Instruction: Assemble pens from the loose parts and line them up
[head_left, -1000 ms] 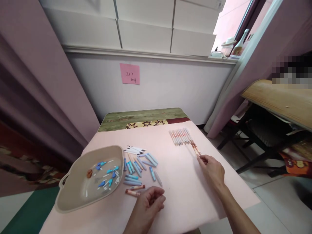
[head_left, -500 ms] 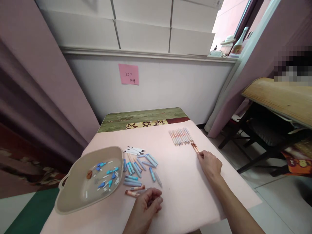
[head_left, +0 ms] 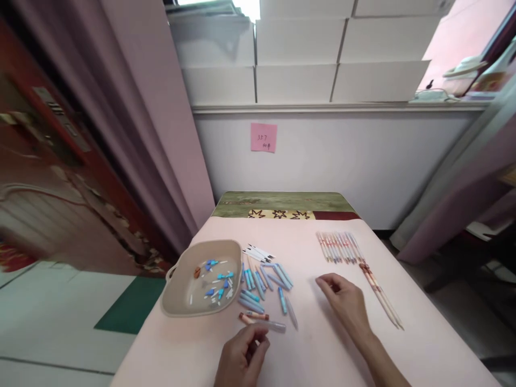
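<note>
My left hand (head_left: 242, 355) is at the near edge of the pink table (head_left: 314, 344), its fingers curled round the end of a grey pen barrel (head_left: 273, 325). An orange pen piece (head_left: 250, 318) lies just beyond it. My right hand (head_left: 342, 298) rests on the table with loosely bent fingers and holds nothing. To its right lie long pale pens (head_left: 382, 296), and a row of assembled pens (head_left: 338, 247) lies farther back. A loose pile of blue barrels (head_left: 262, 279) and white refills (head_left: 258, 251) sits beside a beige tray (head_left: 181, 298) holding small blue parts.
A green patterned cloth (head_left: 282, 204) covers the table's far end below a pink note (head_left: 263, 137) on the wall. A mauve curtain (head_left: 153, 118) hangs at the left, another at the right. White boxes (head_left: 298, 54) are stacked on the sill.
My right hand has let go of the pens by the row and drawn left toward the table's middle. The view has swung left. My left hand has stayed curled near the barrel.
</note>
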A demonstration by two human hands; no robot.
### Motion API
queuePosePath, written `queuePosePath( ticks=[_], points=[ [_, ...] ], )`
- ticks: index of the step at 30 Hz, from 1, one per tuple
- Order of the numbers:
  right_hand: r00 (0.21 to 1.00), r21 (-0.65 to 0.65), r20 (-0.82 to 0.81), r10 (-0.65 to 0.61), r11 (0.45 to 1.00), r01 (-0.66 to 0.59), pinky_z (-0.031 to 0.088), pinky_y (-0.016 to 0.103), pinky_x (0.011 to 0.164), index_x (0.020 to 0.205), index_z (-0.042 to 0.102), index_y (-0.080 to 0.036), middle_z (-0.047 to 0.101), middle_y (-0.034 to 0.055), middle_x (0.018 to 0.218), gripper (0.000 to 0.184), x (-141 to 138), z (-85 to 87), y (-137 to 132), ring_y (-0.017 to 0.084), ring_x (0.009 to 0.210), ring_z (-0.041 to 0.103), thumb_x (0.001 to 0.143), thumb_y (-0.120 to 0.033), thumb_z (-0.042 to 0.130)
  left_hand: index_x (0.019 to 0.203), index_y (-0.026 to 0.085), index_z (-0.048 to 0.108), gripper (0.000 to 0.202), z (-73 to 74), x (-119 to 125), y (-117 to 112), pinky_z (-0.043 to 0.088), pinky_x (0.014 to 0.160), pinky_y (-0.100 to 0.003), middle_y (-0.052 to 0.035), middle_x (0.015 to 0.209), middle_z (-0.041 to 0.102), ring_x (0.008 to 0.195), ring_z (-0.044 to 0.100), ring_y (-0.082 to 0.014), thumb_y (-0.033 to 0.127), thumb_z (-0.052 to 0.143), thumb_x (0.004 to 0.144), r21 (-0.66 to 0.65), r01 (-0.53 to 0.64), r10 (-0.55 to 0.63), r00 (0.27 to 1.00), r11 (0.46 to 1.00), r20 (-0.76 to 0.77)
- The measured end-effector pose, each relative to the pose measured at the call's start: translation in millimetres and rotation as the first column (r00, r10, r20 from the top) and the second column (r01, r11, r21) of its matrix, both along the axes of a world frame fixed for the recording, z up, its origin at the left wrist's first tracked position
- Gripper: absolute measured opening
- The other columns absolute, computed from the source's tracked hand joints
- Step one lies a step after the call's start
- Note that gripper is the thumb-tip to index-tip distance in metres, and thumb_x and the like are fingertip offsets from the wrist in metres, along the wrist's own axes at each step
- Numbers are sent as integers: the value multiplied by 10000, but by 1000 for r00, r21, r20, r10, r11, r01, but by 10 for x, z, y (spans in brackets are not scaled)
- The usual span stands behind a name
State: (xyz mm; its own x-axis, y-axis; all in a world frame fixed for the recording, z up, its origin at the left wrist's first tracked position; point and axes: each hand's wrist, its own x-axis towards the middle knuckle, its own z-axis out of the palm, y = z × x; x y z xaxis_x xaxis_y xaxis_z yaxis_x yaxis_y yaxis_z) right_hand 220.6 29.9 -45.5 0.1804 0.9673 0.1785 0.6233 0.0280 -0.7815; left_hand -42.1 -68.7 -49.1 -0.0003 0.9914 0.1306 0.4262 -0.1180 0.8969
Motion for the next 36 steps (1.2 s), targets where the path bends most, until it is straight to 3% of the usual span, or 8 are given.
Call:
queuePosePath(
  ticks=[3, 7, 10, 14, 19, 25, 30, 36],
  points=[
    [970, -27, -235, 69, 997, -77, 437, 254, 580, 756, 714, -190, 672, 21, 643, 345, -351, -133, 155, 179, 610, 589, 783, -519, 617, 986, 234, 648, 154, 0, -140, -54, 510, 599, -219, -32, 854, 690, 631, 616, -128, 249, 552, 866, 276, 61, 12, 967, 959, -256],
    [921, -24, -391, 9, 1000, -20, 455, 262, 595, 778, 710, -162, 682, 37, 669, 381, -559, -334, 264, 181, 616, 587, 773, -531, 613, 1104, 230, 610, 261, 19, -231, -68, 543, 800, -264, -73, 1021, 683, 964, 655, -185, 151, 531, 868, 446, 149, 109, 858, 883, -502],
    [951, 30, -308, 27, 999, -18, 440, 256, 580, 774, 701, -170, 657, 24, 646, 370, -593, -398, 227, 160, 567, 555, 799, -522, 588, 1148, 220, 598, 312, -32, -218, -25, 526, 883, -321, -100, 1121, 653, 1068, 615, -212, 125, 531, 859, 495, 198, 165, 785, 846, -597],
    [990, 139, -58, 129, 983, -120, 411, 243, 610, 807, 688, -200, 658, 15, 738, 314, -673, -367, 153, 132, 583, 557, 851, -478, 548, 1209, 183, 568, 363, -136, -187, 34, 518, 890, -378, -131, 1131, 638, 1062, 602, -240, 141, 554, 849, 515, 194, 223, 736, 835, -639],
    [964, 76, 214, 159, 981, -179, 356, 224, 571, 936, 665, -241, 657, 11, 862, 238, -843, -306, 187, 140, 699, 604, 851, -439, 566, 1169, 171, 579, 328, -141, -177, 41, 509, 878, -380, -121, 1083, 653, 1030, 604, -236, 142, 566, 843, 525, 209, 233, 720, 825, -653],
    [953, 86, 242, 181, 975, -207, 362, 220, 590, 887, 657, -230, 657, 7, 827, 171, -828, -272, 87, 130, 688, 608, 874, -342, 528, 1157, 170, 575, 321, -99, -163, 46, 496, 868, -380, -120, 1084, 652, 1014, 600, -228, 123, 561, 840, 509, 209, 213, 731, 835, -649],
    [899, 70, 231, 371, 916, -396, 388, 208, 618, 916, 681, -235, 673, 10, 824, 180, -871, -235, -84, 123, 671, 622, 861, -365, 569, 1115, 166, 582, 281, -117, -169, 63, 494, 822, -373, -111, 1022, 670, 954, 612, -226, 110, 550, 842, 519, 219, 204, 742, 826, -638],
    [888, 30, 287, 360, 923, -384, 409, 216, 665, 925, 695, -254, 699, 19, 914, 194, -1206, -16, 188, 141, 762, 648, 908, -304, 507, 1094, 165, 586, 286, -197, -199, 62, 483, 829, -390, -113, 1005, 687, 971, 623, -249, 84, 516, 830, 554, 258, 211, 736, 792, -644]
  ],
)
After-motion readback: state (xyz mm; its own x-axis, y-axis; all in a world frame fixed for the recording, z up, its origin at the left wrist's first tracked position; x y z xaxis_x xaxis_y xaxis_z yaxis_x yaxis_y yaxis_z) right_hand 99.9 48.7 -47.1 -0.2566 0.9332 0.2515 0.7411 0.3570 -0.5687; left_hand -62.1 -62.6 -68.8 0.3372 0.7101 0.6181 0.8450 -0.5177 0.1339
